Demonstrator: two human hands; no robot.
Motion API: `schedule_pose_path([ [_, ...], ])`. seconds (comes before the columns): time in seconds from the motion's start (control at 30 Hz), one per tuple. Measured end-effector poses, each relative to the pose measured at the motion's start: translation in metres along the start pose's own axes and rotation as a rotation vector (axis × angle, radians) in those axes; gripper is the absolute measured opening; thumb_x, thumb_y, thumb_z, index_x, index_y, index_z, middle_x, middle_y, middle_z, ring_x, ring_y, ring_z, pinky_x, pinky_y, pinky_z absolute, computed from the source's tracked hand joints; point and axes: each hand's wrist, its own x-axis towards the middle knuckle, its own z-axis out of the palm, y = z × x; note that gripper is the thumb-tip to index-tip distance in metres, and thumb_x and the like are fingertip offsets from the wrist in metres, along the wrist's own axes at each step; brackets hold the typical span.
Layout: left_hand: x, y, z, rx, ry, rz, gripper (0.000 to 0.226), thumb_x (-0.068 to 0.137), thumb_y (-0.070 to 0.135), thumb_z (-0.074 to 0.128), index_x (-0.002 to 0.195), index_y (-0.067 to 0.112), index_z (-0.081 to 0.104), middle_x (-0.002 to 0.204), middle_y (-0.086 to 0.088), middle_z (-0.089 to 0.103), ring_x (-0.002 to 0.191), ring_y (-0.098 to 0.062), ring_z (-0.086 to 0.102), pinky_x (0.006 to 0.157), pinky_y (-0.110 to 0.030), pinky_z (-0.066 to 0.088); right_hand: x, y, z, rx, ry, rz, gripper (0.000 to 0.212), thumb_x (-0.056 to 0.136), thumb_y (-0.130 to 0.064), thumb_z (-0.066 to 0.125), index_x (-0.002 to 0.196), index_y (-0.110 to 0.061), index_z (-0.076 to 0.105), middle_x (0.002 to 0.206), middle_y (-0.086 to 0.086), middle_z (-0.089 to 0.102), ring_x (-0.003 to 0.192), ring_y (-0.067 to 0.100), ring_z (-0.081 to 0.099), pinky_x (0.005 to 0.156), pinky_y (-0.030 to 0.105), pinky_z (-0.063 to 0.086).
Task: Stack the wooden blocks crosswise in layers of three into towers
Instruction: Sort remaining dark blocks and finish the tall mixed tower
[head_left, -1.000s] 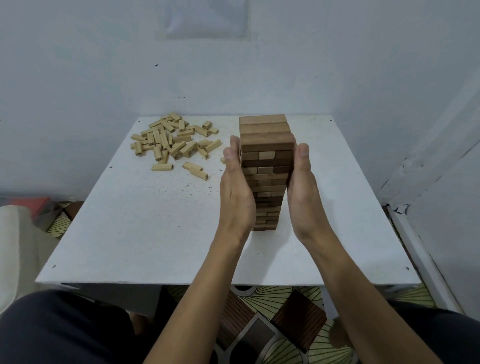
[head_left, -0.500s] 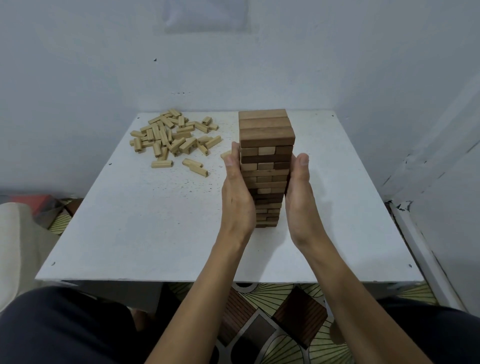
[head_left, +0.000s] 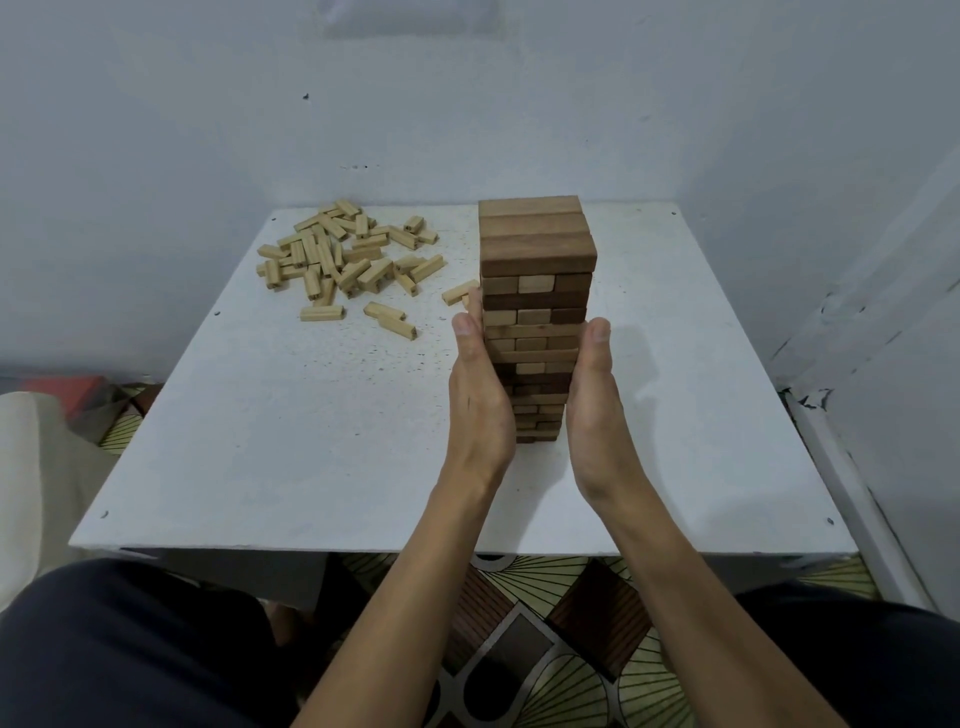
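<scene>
A tall tower of brown and tan wooden blocks (head_left: 535, 291) stands on the white table (head_left: 322, 447), right of centre, its layers laid crosswise in threes. My left hand (head_left: 480, 395) lies flat against the tower's left side with straight fingers. My right hand (head_left: 597, 405) lies flat against its right side, palm inward. Both hands cover the lower and middle layers; the top layers rise above the fingertips. A pile of several pale loose blocks (head_left: 343, 257) lies at the table's far left.
A few stray pale blocks (head_left: 389, 319) lie between the pile and the tower. White walls close in behind and on the right. Patterned floor tiles (head_left: 519, 649) and my dark-clad legs show below the table's near edge.
Both hands have slid down the tower's sides, from near the top layers to the middle. The tower stands in the same place.
</scene>
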Motion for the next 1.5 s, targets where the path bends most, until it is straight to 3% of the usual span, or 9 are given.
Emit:
schedule_pose_path([
  [0.13,0.002,-0.005,-0.001,-0.012,0.013,-0.005,0.076,0.099,0.063,0.005,0.156,0.02,0.029,0.155,0.008,0.042,0.144,0.0,0.032,0.123,-0.03,0.024,0.0,0.002,-0.001,0.012,0.003,-0.004,0.102,0.078,-0.092,0.024,0.158,-0.028,0.02,0.162,-0.01,0.028,0.148,0.002,0.023,0.124,0.043,0.019],
  [0.27,-0.001,-0.004,-0.001,-0.015,0.01,-0.003,0.07,0.1,0.056,0.005,0.152,0.021,0.036,0.133,0.03,0.056,0.131,0.012,0.042,0.108,-0.01,0.033,0.001,0.007,0.0,0.003,0.009,0.019,0.103,0.078,-0.093,0.023,0.158,-0.028,0.021,0.162,-0.009,0.028,0.149,0.004,0.023,0.124,0.044,0.019],
  [0.4,-0.005,-0.011,-0.002,-0.008,0.023,-0.008,0.072,0.099,0.058,0.006,0.154,0.021,0.034,0.146,0.013,0.051,0.137,0.006,0.04,0.117,-0.02,0.029,-0.002,0.012,0.0,0.012,0.017,0.039,0.105,0.076,-0.094,0.025,0.158,-0.029,0.02,0.162,-0.012,0.026,0.148,0.001,0.021,0.124,0.043,0.018],
  [0.63,-0.007,-0.014,-0.001,0.014,0.026,-0.023,0.07,0.1,0.055,0.006,0.154,0.022,0.034,0.147,0.011,0.051,0.137,0.004,0.04,0.118,-0.023,0.029,-0.002,0.015,0.001,0.013,0.013,0.024,0.103,0.078,-0.092,0.024,0.158,-0.027,0.02,0.162,-0.011,0.026,0.149,0.003,0.021,0.124,0.044,0.018],
  [0.8,-0.005,-0.017,-0.002,0.033,0.028,-0.018,0.081,0.094,0.068,0.008,0.155,0.021,0.033,0.155,0.005,0.043,0.145,-0.004,0.033,0.123,-0.039,0.024,-0.002,0.016,0.002,0.016,0.011,0.03,0.102,0.078,-0.092,0.024,0.158,-0.029,0.021,0.162,-0.011,0.026,0.149,0.003,0.021,0.124,0.044,0.018],
  [1.2,-0.013,-0.035,-0.006,0.031,0.023,-0.093,0.097,0.086,0.084,0.013,0.155,0.02,0.031,0.156,0.003,0.04,0.146,-0.006,0.032,0.123,-0.04,0.023,-0.006,0.036,0.0,0.014,0.046,0.083,0.102,0.077,-0.093,0.023,0.157,-0.029,0.025,0.161,-0.008,0.03,0.149,0.007,0.024,0.123,0.046,0.019],
  [1.5,-0.016,-0.041,-0.006,0.037,0.03,-0.143,0.086,0.091,0.073,0.01,0.154,0.021,0.036,0.148,0.004,0.051,0.14,-0.005,0.041,0.122,-0.039,0.027,-0.011,0.04,0.002,0.011,0.069,0.117,0.102,0.075,-0.095,0.023,0.157,-0.033,0.024,0.16,-0.011,0.031,0.148,0.004,0.024,0.124,0.046,0.019],
])
